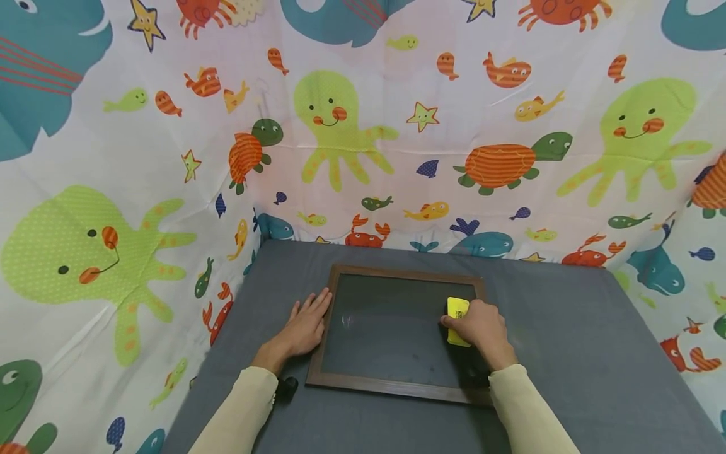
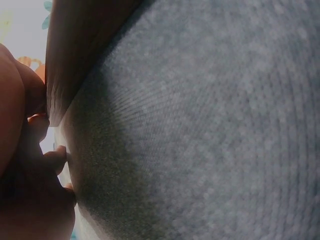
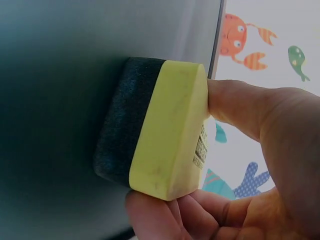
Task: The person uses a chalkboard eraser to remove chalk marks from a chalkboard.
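Observation:
A brown-framed blackboard (image 1: 397, 334) lies flat on the grey cloth. Near its right side, my right hand (image 1: 482, 328) grips a yellow board eraser (image 1: 457, 309) between thumb and fingers. In the right wrist view the eraser (image 3: 167, 130) has its dark felt face against the board surface, with printed letters on its yellow back. My left hand (image 1: 305, 325) rests at the left edge of the frame with fingers extended, fingertips at the wood. The left wrist view shows those fingers (image 2: 40, 125) beside the dark wooden frame (image 2: 75, 45). Faint pale marks show on the board's left part.
A small dark round object (image 1: 288, 384) sits by the left wrist, beside the board's lower left corner. White curtains (image 1: 408, 208) printed with sea animals stand behind and on both sides of the grey-covered table (image 1: 567, 353).

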Tool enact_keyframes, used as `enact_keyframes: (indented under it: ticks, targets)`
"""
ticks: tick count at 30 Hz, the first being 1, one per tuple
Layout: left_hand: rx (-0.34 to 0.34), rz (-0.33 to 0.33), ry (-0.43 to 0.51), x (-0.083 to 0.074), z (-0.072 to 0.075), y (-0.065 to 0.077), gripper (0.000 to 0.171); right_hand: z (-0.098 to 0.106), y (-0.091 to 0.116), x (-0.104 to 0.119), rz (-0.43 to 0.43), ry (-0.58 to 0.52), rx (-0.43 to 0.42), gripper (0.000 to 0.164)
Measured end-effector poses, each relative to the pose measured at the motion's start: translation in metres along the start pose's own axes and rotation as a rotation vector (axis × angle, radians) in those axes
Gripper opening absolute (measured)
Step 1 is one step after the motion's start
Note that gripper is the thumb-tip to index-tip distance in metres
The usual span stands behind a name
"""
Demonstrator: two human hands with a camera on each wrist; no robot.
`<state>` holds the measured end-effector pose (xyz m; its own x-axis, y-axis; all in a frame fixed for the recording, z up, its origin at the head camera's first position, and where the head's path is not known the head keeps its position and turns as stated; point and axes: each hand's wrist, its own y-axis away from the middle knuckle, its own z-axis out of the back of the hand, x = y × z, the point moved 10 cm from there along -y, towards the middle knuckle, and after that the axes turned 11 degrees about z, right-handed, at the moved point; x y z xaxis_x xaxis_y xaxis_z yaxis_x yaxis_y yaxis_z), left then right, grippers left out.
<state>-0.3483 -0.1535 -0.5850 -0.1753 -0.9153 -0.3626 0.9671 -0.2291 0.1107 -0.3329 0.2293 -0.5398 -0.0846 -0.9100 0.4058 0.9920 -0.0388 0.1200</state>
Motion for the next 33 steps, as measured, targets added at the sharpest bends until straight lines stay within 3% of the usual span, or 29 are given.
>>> enact_keyframes:
  ticks: [8, 23, 33]
  targets:
    - [-0.004, -0.003, 0.009, -0.001, -0.004, 0.002, 0.062, 0.002, 0.002, -0.009, -0.010, 0.015, 0.022, 0.078]
    - [-0.001, -0.022, 0.015, -0.001, 0.004, 0.000, 0.063, 0.001, -0.001, 0.002, 0.009, 0.012, 0.018, 0.069]
    - [0.007, -0.016, 0.016, -0.002, 0.002, 0.001, 0.063, -0.010, -0.004, 0.032, 0.079, 0.026, -0.036, 0.066]
